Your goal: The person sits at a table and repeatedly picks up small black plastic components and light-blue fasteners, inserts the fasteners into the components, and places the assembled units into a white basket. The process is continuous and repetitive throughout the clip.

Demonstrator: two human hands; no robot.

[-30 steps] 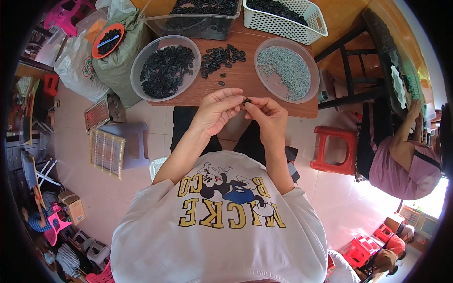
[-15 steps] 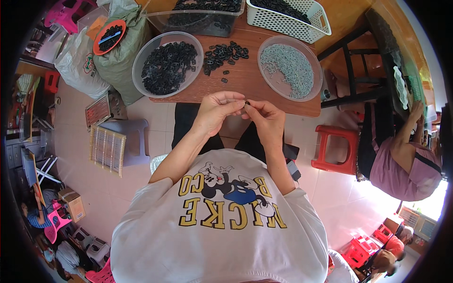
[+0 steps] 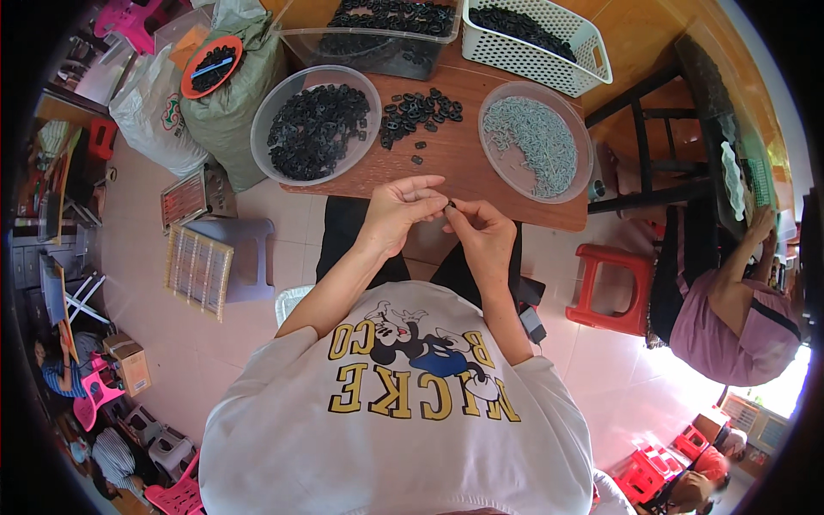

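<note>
In front of my chest, at the table's near edge, my left hand (image 3: 396, 213) and my right hand (image 3: 486, 239) meet at the fingertips. A tiny black piece (image 3: 451, 205) is pinched between them, mostly covered by the fingers. Both thumbs press toward it, and its exact shape cannot be made out. Beyond my hands, a small heap of flat black plastic pieces with holes (image 3: 419, 113) lies loose on the wooden table (image 3: 446, 163), two of them apart from the rest and nearer to me.
A clear round bowl (image 3: 257, 142) of black pieces stands left; another bowl (image 3: 505, 170) holds thin silvery screw-like pieces at right. Behind are a clear bin (image 3: 296, 41) and a white basket (image 3: 515, 62). A red stool (image 3: 614, 318) and a seated person (image 3: 730, 322) are at right.
The whole view has shifted a little, so the table and bowls sit lower in the picture. My hands keep their pinch on the tiny black piece, with only slight finger movement.
</note>
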